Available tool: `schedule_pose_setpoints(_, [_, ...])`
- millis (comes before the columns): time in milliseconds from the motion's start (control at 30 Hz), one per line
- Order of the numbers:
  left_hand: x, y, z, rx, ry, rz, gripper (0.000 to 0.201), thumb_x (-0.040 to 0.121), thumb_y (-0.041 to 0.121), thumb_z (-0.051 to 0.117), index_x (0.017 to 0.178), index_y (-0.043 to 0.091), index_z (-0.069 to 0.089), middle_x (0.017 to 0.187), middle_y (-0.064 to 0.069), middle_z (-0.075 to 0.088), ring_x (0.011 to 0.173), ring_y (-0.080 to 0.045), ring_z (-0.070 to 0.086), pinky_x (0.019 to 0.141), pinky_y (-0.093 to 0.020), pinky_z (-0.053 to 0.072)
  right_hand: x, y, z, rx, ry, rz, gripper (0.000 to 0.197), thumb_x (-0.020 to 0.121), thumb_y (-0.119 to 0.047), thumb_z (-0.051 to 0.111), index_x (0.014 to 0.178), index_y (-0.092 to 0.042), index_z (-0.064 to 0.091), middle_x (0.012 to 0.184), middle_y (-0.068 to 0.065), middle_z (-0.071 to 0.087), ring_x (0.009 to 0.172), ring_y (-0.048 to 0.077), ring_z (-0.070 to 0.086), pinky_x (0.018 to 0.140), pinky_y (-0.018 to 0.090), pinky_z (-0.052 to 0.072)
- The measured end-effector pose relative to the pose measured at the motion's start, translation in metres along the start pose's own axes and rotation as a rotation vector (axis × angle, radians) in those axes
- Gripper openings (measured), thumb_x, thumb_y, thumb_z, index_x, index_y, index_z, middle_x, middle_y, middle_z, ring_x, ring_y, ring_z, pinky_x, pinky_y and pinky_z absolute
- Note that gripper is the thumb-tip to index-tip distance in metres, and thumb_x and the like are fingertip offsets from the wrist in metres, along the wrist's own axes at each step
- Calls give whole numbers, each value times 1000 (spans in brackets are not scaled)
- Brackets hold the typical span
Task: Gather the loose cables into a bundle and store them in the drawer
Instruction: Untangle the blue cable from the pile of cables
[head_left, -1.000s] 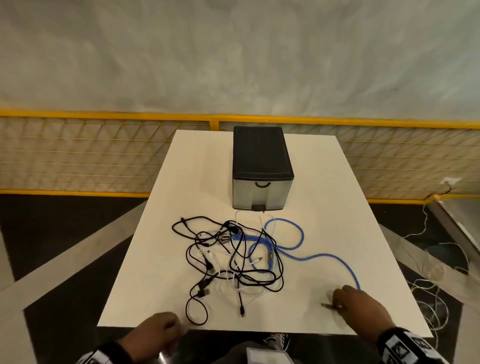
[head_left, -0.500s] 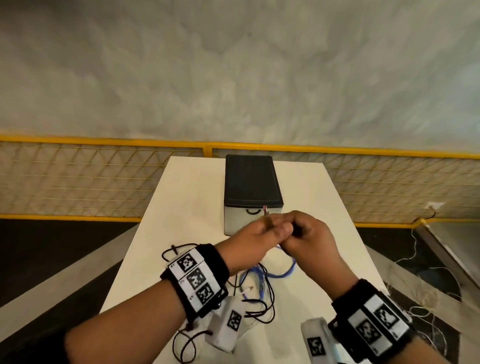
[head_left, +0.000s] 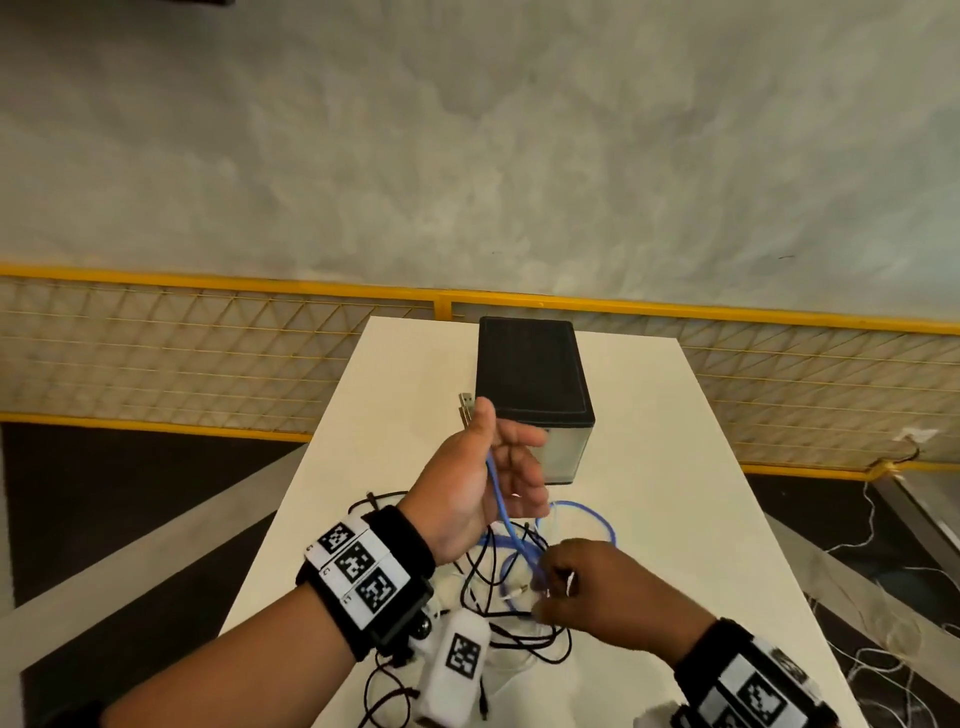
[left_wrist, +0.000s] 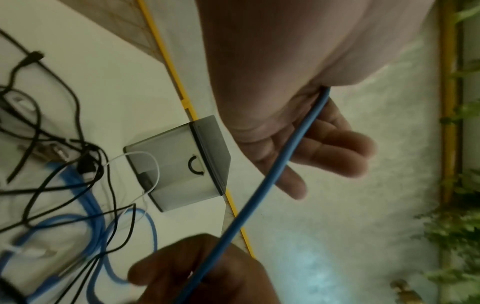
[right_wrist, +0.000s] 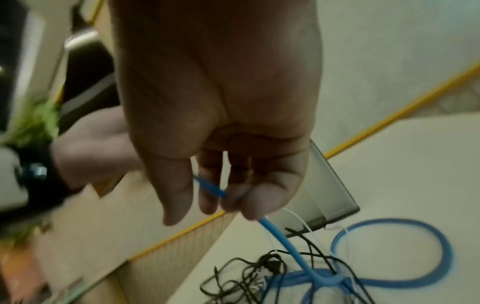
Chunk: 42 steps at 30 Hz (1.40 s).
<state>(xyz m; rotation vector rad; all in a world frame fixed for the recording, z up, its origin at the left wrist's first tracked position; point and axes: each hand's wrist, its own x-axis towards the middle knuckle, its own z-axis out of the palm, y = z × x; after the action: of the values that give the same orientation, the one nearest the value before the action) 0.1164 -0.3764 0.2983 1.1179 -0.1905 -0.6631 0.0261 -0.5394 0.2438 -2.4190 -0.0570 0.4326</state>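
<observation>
A blue cable (head_left: 500, 486) runs from my raised left hand (head_left: 488, 467) down to my right hand (head_left: 582, 587). My left thumb pinches the cable just below its metal plug (head_left: 466, 402), and the other fingers lie nearly straight. The right hand pinches the same cable (right_wrist: 280, 238) lower down, just above the tangle. That tangle of black, white and blue cables (head_left: 493, 618) lies on the white table (head_left: 675, 467). Behind it stands the drawer unit (head_left: 530, 374), black on top, with its grey drawer front (left_wrist: 179, 164) closed.
A yellow mesh railing (head_left: 208, 353) runs behind the table's far edge. The table's left edge drops to a dark floor. White wires (head_left: 883, 545) trail on the floor at the right. Bare tabletop lies to the right of the drawer unit.
My hands rose from the near table edge and met in front of the drawer unit. The left now holds the plug end up, and the right has moved down the blue cable.
</observation>
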Motion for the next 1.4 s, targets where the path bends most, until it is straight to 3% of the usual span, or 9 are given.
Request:
schedule_pose_setpoints(167, [-17,1,-16,-88,18,-66,56,83,61,44,72,12,68,49,-3,41,39,-13,39,49,-30,48,16,3,10,528,398,312,36,82,-29,74,76,-13,42,63,5,55,50,20,56,47,30,46])
schedule_pose_setpoints(467, [-50,-50,-55,313,-10,-379,50,99,47,46,63,16,60,50,-1,40,38,-12,29,45,-23,28,40,-7,-12,1742,169,156,23,87,-11,53,107,-4,62,122,23,67,109,34,68,89,47,55])
schedule_pose_setpoints(700, [-86,-64,-132,722,-16,-735,43,96,46,53,64,18,55,48,2,38,40,-13,25,42,-22,24,47,15,-25,1890,307,348,27,102,-30,44,106,-7,57,107,17,75,88,30,76,74,51,59])
schedule_pose_setpoints(800, [-80,-60,-141,778,103,-566,43,95,49,52,68,17,58,54,0,45,41,-12,30,44,-23,23,51,16,-14,1827,280,355,24,103,-23,44,96,-8,61,96,14,77,82,25,77,66,42,63])
schedule_pose_setpoints(933, [-26,-38,-79,643,292,-55,31,98,36,54,76,18,64,65,3,58,42,-1,45,45,-21,34,53,7,-16,1640,170,262,20,100,-19,49,96,-9,66,116,14,72,107,26,70,92,47,54])
schedule_pose_setpoints(1067, [28,-36,-14,672,105,90,7,88,33,69,85,27,69,85,13,71,81,-3,69,80,-31,57,61,-3,-21,1573,98,175,24,100,-18,48,111,-5,65,110,18,70,101,27,67,101,48,45])
schedule_pose_setpoints(1200, [44,-40,2,556,92,144,16,92,11,66,83,24,71,72,13,70,71,0,66,68,-22,53,68,2,-27,1650,88,195,36,102,-23,43,125,-2,60,117,22,65,113,32,57,115,52,32])
schedule_pose_setpoints(1300, [38,-36,6,570,-56,156,22,89,7,67,78,26,68,71,13,64,70,-5,61,66,-23,52,69,9,-36,1709,-29,293,45,100,-35,43,97,-1,72,104,22,69,98,31,67,102,49,47])
schedule_pose_setpoints(1400, [18,-35,2,926,-327,148,25,83,19,76,66,27,59,65,15,53,63,2,48,64,-19,40,79,26,-41,1741,-55,436,62,101,-45,39,116,10,64,120,25,66,109,35,67,95,50,51])
